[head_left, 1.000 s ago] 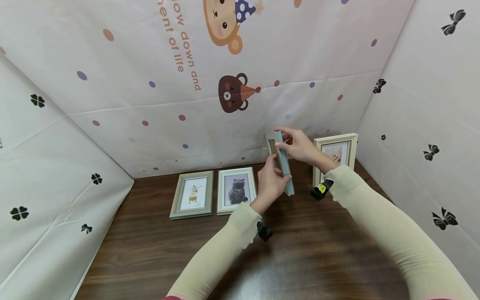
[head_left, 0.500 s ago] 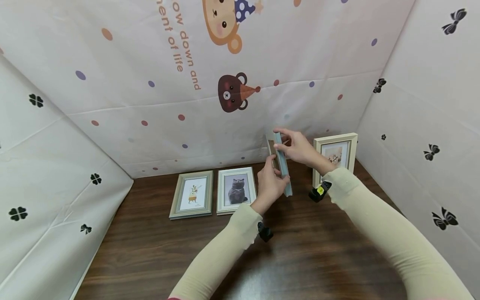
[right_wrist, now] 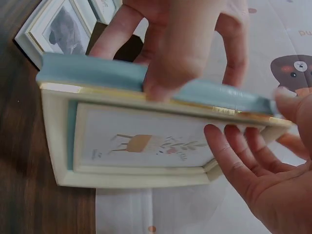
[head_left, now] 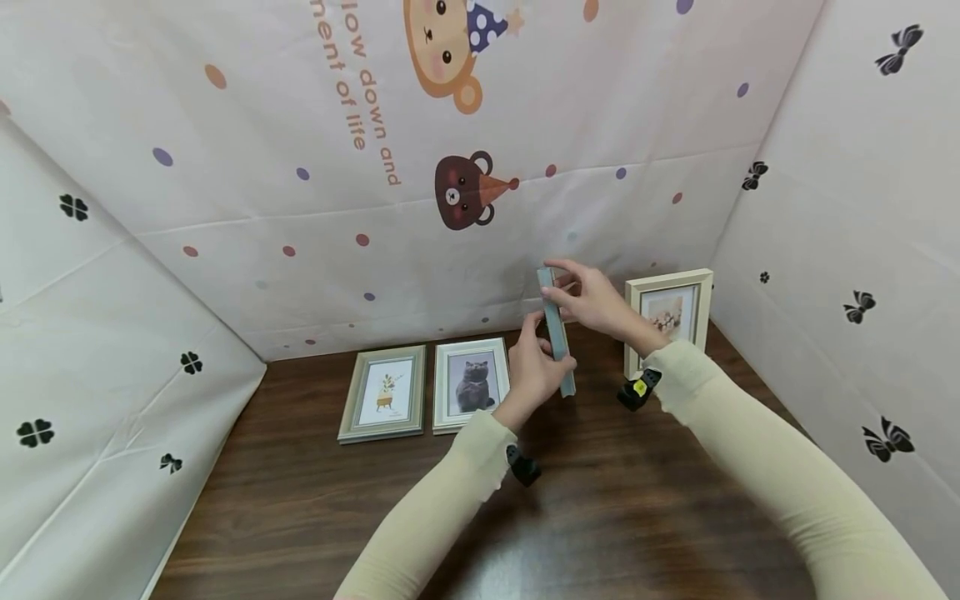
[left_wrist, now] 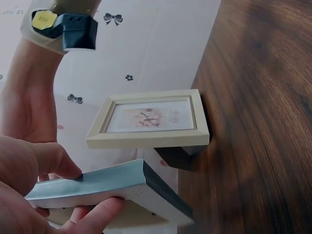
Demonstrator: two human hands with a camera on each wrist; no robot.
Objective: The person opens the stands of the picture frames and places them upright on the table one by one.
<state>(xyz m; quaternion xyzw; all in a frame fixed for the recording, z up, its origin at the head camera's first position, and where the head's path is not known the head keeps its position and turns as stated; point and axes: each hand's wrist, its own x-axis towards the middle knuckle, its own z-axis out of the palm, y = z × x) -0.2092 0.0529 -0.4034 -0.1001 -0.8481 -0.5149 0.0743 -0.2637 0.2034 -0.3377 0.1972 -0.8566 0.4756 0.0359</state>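
Both hands hold a picture frame [head_left: 554,332] upright, its pale blue edge turned toward the head camera. My left hand [head_left: 532,367] grips it low, thumb on the blue edge and fingers behind. Near the top, my right hand [head_left: 592,302] pinches the same frame between thumb and fingers. The right wrist view shows its cream front with gold trim and a plant-pot picture [right_wrist: 141,144]; the right fingers reach across that front. In the left wrist view the blue side [left_wrist: 97,183] lies under the left thumb.
On the dark wood table [head_left: 300,500], a beige plant-picture frame [head_left: 384,393] and a white cat-picture frame [head_left: 472,385] lie to the left. A cream frame [head_left: 669,310] stands propped at the right, behind the right wrist. A printed cloth backdrop [head_left: 315,208] rises behind.
The held picture frame has turned: its brown back, partly visible before, is now hidden behind the blue edge. It has shifted slightly left, and both hands keep their hold.
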